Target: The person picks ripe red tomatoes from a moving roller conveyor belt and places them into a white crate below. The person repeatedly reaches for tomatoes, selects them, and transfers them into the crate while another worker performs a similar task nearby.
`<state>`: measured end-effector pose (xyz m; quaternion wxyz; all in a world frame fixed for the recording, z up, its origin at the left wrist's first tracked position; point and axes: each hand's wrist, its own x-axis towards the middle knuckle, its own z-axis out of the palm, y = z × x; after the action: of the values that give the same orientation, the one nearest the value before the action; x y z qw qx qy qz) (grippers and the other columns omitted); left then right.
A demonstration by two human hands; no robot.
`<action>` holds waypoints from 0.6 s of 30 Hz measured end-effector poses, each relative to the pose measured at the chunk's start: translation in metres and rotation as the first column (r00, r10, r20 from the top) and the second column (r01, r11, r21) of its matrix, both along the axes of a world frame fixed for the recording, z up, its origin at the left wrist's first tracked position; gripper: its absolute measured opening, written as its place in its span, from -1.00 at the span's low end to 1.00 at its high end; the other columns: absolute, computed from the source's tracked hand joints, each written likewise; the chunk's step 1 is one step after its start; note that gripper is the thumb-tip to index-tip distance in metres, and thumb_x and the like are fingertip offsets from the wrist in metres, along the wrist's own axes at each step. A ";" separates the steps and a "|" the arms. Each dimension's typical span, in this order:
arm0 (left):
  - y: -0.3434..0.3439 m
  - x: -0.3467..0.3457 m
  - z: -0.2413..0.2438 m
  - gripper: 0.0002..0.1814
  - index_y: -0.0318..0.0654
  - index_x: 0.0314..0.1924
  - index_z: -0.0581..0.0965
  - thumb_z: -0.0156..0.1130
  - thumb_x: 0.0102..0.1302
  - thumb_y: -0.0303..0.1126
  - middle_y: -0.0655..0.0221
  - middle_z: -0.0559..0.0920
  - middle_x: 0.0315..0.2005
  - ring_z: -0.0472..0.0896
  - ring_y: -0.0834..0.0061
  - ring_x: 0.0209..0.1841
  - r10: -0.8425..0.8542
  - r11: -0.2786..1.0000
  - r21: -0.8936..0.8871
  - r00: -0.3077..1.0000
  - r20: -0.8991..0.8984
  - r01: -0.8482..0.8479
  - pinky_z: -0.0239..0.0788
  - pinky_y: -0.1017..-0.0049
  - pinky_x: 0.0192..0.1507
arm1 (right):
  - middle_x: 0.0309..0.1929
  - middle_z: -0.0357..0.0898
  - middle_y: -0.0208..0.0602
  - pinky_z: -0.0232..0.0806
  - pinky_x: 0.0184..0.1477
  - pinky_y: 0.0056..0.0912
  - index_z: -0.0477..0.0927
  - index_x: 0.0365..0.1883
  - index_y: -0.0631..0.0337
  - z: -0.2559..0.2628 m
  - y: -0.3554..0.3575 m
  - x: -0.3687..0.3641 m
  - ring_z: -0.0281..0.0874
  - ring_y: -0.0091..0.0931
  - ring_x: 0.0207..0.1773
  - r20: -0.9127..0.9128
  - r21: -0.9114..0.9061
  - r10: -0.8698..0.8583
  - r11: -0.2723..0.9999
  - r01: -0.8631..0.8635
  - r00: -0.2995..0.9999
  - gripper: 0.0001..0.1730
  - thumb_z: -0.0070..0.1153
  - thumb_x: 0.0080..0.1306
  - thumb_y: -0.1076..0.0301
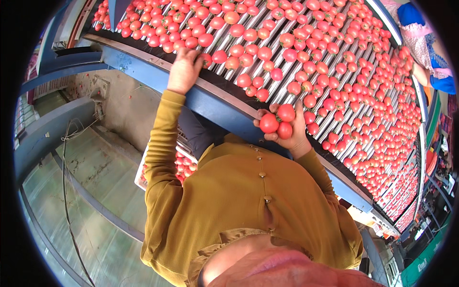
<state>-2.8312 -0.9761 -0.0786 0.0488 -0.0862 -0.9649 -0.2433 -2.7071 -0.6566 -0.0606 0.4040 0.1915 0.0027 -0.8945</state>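
Note:
In the head view, my right hand [296, 134] is palm up at the near edge of the roller conveyor [224, 71], cupped around three red tomatoes [269, 123]. Green stem parts show between them. My left hand [184, 68] reaches over the conveyor's near rail farther left, back of the hand up and fingers bent down beside the tomatoes there. One red tomato [207, 60] lies right by its thumb; whether the fingers hold anything is hidden. Many loose tomatoes [236, 30], mostly red with some orange, lie on the metal rollers.
A blue frame rail [215, 104] with a metal edge runs between my body and the rollers. A white crate [140, 175] of tomatoes sits low under my left arm. Cables [65, 172] hang at the left. Another person's arm [421, 74] reaches in from the far side.

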 end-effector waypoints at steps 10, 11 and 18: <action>0.046 0.002 0.018 -0.81 -0.30 -0.38 0.45 -0.06 0.33 -0.38 0.36 0.51 -0.62 0.48 0.59 -0.58 -0.143 0.347 0.833 0.853 0.502 -0.432 0.29 0.62 -0.49 | -0.15 0.51 -0.25 0.23 -0.57 -0.54 0.48 -0.22 0.19 0.002 -0.012 -0.094 0.54 -0.35 -0.20 -0.345 0.408 0.137 0.913 0.017 0.929 -0.52 -0.14 0.31 -0.10; 0.060 0.005 0.036 -0.73 -0.33 -0.30 0.48 -0.11 0.36 -0.29 0.31 0.54 -0.58 0.51 0.53 -0.56 -0.232 0.345 0.837 0.826 0.515 -0.425 0.33 0.57 -0.48 | -0.16 0.48 -0.28 0.35 -0.43 -0.45 0.49 -0.28 0.16 0.012 -0.017 -0.106 0.50 -0.42 -0.16 -0.535 0.515 0.210 0.849 0.119 0.818 -0.61 0.04 0.24 -0.02; 0.117 0.002 0.039 -0.14 -0.17 0.33 0.15 -0.34 0.31 0.38 0.18 0.32 0.22 0.36 0.27 0.26 -0.690 -0.152 0.602 0.521 0.503 -0.784 0.32 0.30 0.22 | 0.08 0.39 -0.33 0.28 0.08 -0.15 0.52 -0.13 0.12 0.065 -0.051 -0.141 0.38 -0.28 0.16 -0.474 0.400 0.880 0.217 0.891 -0.002 -0.38 0.42 -0.12 0.02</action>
<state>-2.8295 -0.8595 -0.0397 -0.3699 0.1705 -0.2617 -0.8750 -2.8480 -0.7072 0.0043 0.0039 -0.3176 0.8448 -0.4306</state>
